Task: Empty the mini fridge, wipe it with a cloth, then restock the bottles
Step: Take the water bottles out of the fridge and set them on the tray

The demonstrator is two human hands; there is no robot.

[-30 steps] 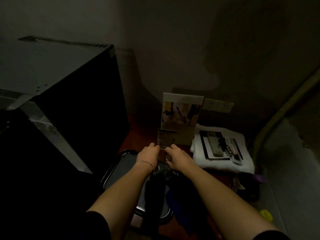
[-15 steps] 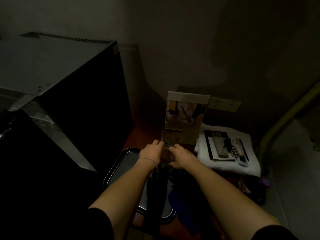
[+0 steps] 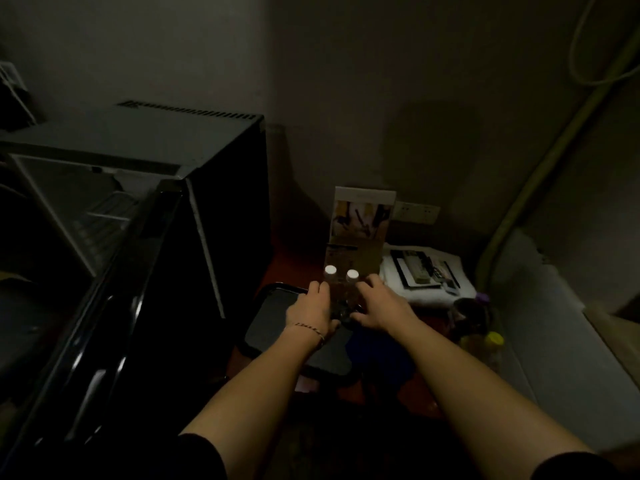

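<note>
Two white-capped bottles (image 3: pixel 341 289) are gripped upright between the hands: left hand (image 3: pixel 310 311) and right hand (image 3: pixel 379 308) curled around them, above a dark tray (image 3: pixel 273 327).

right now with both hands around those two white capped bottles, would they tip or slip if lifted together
The two bottles look tall and narrow, so probably tippy if nudged. They seem clear and smooth, likely slick. The left hand and right hand press them from either side, so one could slide out when lifted.
</note>
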